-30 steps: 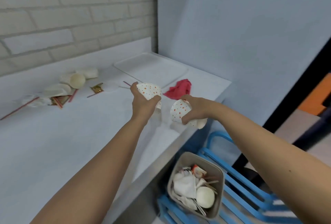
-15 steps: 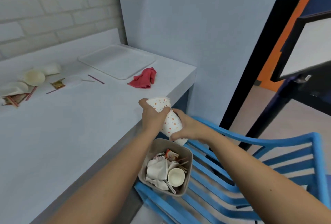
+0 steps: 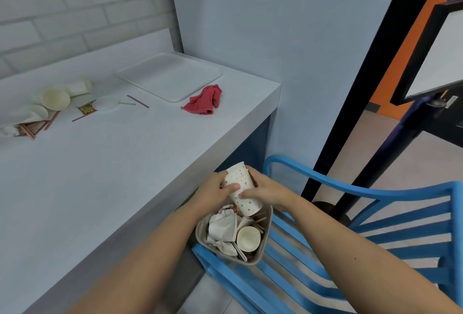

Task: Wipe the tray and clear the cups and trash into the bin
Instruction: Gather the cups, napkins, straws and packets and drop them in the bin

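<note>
Both grips clasp the dotted paper cup (image 3: 238, 179): the left grip (image 3: 213, 192) wraps one side with its thumb across the front, and the right grip (image 3: 266, 190) curls round the other. The cup hangs tilted just above the full bin (image 3: 268, 226), which stands on a blue chair (image 3: 375, 213) beside the bench (image 3: 100, 175). On the bench lie the tray (image 3: 170, 75), a red cloth (image 3: 204, 100) and scattered trash (image 3: 55, 99).

Both bare forearms extend forward and converge, with the left hand (image 3: 211, 192) and the right hand (image 3: 266, 192) facing each other, fingers and thumbs curled round opposite sides of the tilted dotted cup (image 3: 238, 175).
</note>
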